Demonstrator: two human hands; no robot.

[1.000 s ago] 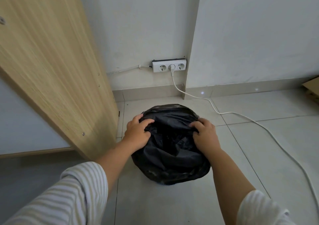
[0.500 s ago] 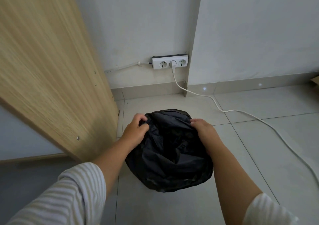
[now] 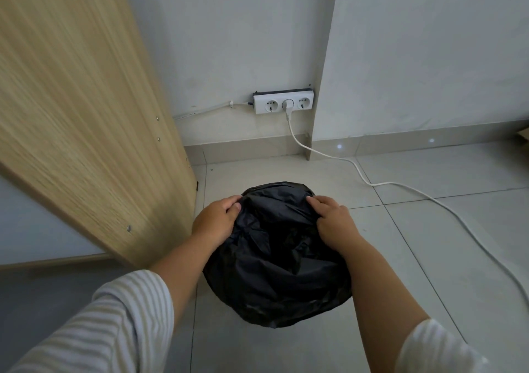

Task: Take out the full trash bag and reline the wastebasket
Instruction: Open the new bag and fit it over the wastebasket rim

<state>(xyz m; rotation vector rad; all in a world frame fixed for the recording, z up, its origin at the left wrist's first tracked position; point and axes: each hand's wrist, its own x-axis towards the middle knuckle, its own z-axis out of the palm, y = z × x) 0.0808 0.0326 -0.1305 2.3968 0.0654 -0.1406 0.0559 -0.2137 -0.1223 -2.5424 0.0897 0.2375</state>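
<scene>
A black trash bag (image 3: 274, 267) covers the round wastebasket on the tiled floor; the basket itself is hidden under the crumpled plastic. My left hand (image 3: 216, 221) grips the bag's left edge, thumb and fingers curled over the plastic. My right hand (image 3: 333, 221) holds the bag's right edge with fingers bent onto it. Both hands sit at the top of the bag, on opposite sides.
A wooden panel (image 3: 86, 115) stands close on the left of the bag. A white socket strip (image 3: 283, 104) is on the wall behind, and its white cable (image 3: 400, 185) runs across the floor to the right. A cardboard corner (image 3: 524, 138) shows far right.
Both hands shifted outward along the bag's top edge, from bunching the middle to the left and right sides. The view dropped slightly closer to the bag.
</scene>
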